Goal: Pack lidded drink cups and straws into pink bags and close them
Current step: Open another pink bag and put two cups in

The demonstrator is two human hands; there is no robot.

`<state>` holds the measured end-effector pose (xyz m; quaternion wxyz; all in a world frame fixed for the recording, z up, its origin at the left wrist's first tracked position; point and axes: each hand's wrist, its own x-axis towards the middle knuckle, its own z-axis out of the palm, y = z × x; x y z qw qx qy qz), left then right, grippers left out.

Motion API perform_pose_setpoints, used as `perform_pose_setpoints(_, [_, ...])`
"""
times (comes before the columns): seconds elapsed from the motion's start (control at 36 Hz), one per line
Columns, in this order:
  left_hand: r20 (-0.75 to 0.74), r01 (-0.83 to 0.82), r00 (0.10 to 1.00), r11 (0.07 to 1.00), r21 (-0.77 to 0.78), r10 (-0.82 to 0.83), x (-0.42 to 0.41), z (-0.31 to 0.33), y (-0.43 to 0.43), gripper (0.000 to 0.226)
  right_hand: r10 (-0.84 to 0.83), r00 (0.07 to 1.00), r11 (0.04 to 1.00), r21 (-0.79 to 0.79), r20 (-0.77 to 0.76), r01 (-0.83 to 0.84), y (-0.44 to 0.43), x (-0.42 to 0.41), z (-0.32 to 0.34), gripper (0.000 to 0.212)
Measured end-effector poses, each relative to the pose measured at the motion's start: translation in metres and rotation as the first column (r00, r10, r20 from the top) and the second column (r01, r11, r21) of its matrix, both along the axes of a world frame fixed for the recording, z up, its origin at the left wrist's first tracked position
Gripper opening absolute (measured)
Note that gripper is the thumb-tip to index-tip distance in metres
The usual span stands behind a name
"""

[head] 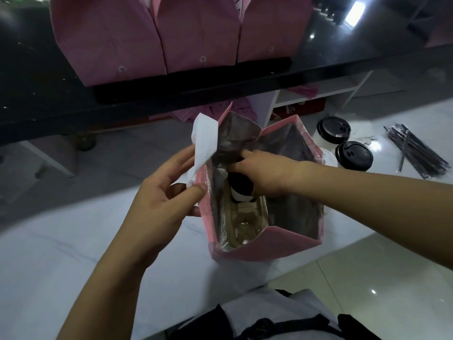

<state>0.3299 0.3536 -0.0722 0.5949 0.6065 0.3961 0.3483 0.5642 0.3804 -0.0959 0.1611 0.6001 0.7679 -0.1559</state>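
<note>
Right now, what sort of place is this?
Probably a takeaway drink shop's counter: closed pink bags line the dark ledge, lidded cups and wrapped straws wait beside an open foil-lined bag.

1. Pink bags, four in total: three closed pink bags (107, 42) in a row on the black counter (36, 106), and one open pink bag (282, 244) on the white table (61, 241).
2. Cups with black lids, three that show: one cup inside the bag (241, 190), and two lidded cups (354, 155) beside the bag.
3. Wrapped straws (416, 153): one loose bundle; the single straws are too blurred to count.
4. Hands, two: left hand (159, 195) and right hand (267, 173).
</note>
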Motion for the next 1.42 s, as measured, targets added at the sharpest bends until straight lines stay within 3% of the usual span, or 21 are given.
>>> perform_pose_setpoints(0.31, [-0.018, 0.022, 1.0, 1.0, 0.012, -0.022, 0.005, 0.0, 0.002, 0.059, 0.001, 1.0, 1.0, -0.029, -0.022, -0.002, 0.003, -0.001, -0.008, 0.076])
perform_pose_setpoints(0.5, [0.051, -0.013, 0.999, 0.999, 0.047, 0.011, 0.006, -0.003, -0.001, 0.055, -0.029, 1.0, 0.994, -0.103, -0.011, 0.028, 0.001, 0.001, 0.01, 0.087])
perform_pose_setpoints(0.61, [0.076, -0.015, 0.997, 0.999, 0.038, 0.012, 0.007, -0.006, -0.004, 0.052, -0.105, 0.972, 0.992, -0.093, -0.21, 0.087, -0.014, 0.002, 0.057, 0.066])
perform_pose_setpoints(0.72, [0.092, -0.01, 0.996, 0.999, 0.052, 0.005, 0.009, -0.009, -0.004, 0.047, -0.213, 0.866, 0.977, -0.098, -0.452, 0.189, -0.046, 0.016, 0.109, 0.051])
perform_pose_setpoints(0.81, [0.11, -0.02, 0.994, 0.999, 0.03, 0.016, 0.012, -0.013, -0.004, 0.042, -0.243, 0.818, 0.951, 0.037, -0.521, 0.306, -0.067, 0.04, 0.127, 0.046])
perform_pose_setpoints(0.92, [0.088, -0.03, 0.996, 0.999, 0.041, 0.026, 0.018, -0.011, -0.01, 0.043, -0.264, 0.747, 0.843, 0.229, -0.61, 0.486, -0.083, 0.082, 0.113, 0.03])
perform_pose_setpoints(1.0, [0.048, -0.033, 0.998, 0.998, 0.053, 0.03, 0.019, -0.009, -0.015, 0.043, -0.367, 0.761, 0.804, 0.229, -0.534, 0.549, -0.084, 0.115, 0.081, 0.036])
perform_pose_setpoints(1.08, [0.015, -0.05, 0.999, 0.997, 0.058, 0.049, 0.02, -0.007, -0.02, 0.043, -0.394, 0.864, 0.885, 0.122, -0.315, 0.448, -0.075, 0.141, 0.043, 0.065])
perform_pose_setpoints(1.22, [-0.05, -0.085, 0.995, 0.996, 0.036, 0.087, 0.028, 0.0, -0.026, 0.045, -0.218, 0.975, 0.976, 0.018, 0.044, 0.218, -0.053, 0.171, 0.001, 0.093])
perform_pose_setpoints(1.42, [-0.145, -0.288, 0.949, 0.956, -0.052, 0.279, 0.041, 0.009, -0.036, 0.042, 0.043, 0.992, 0.998, -0.04, 0.117, -0.038, -0.029, 0.199, -0.022, 0.093])
